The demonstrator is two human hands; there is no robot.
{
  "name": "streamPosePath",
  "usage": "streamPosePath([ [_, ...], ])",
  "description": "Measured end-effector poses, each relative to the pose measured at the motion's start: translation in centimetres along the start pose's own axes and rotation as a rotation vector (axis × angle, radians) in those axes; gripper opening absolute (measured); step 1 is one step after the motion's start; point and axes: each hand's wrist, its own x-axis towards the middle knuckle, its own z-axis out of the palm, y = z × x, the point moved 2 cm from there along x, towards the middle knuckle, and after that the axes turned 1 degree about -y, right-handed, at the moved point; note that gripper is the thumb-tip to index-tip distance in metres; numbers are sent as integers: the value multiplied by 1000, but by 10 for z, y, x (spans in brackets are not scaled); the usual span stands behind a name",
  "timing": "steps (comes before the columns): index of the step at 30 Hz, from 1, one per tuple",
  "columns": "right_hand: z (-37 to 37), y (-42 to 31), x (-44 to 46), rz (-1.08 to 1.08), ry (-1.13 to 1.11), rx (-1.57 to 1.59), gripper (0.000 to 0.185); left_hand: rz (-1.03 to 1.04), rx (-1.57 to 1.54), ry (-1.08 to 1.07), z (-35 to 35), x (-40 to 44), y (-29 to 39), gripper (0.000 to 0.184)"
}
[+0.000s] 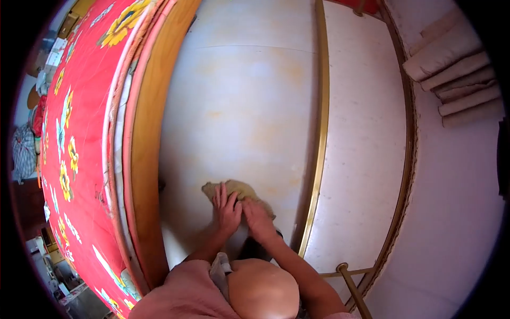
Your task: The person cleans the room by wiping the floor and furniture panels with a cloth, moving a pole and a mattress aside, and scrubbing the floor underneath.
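A crumpled tan cloth (pixel 240 188) lies on the pale floor, low in the middle of the head view. My left hand (pixel 228 213) rests on it with the fingers stretched out and spread, pressing from above. Right beside it, my right hand (pixel 258 217) is at the cloth's near right part. Its fingers are bent inward against the fabric, and their tips are partly hidden. The two hands nearly touch each other at the thumbs. Part of the cloth shows beyond the left fingers and along the right wrist side.
A bed with a red flowered cover (pixel 79 138) and a wooden side board (pixel 146 138) borders the floor (pixel 239 117) on the left. To the right runs a gold-edged white panel (pixel 364 133). Grey-brown rolls (pixel 451 64) stand at the upper right. A gold rail (pixel 353 287) is near my right arm.
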Motion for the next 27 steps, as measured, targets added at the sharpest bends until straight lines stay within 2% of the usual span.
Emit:
streamPosePath([
  [1,-11,0,5,-35,63,-233,65,51,-9,-5,2,14,5,38],
  [4,-34,17,31,149,178,-259,63,315,54,-8,2,81,26,43],
  [8,-99,6,69,172,327,-420,63,547,210,19,-2,211,35,53],
  [12,-120,-11,61,205,302,-312,61,426,269,22,-33,280,9,53],
  [14,-115,-11,44,197,314,-229,58,319,242,209,-35,290,-30,49],
  [16,-96,-5,20,178,351,-164,56,246,153,217,-51,281,-60,43],
  [17,-86,-4,10,178,360,-150,55,232,136,289,-54,268,-69,37],
  [19,-62,3,-4,161,321,-101,60,131,180,326,-47,230,-97,34],
  [21,-54,2,-4,120,297,-111,65,-21,149,322,-43,178,-89,33],
  [22,-55,-4,2,95,294,-143,68,19,196,374,-28,153,-95,32],
  [26,-72,-21,38,51,264,-322,74,-10,202,128,-12,39,-49,28],
  [27,-78,-26,44,51,210,-399,76,37,175,96,-4,13,-47,25],
])
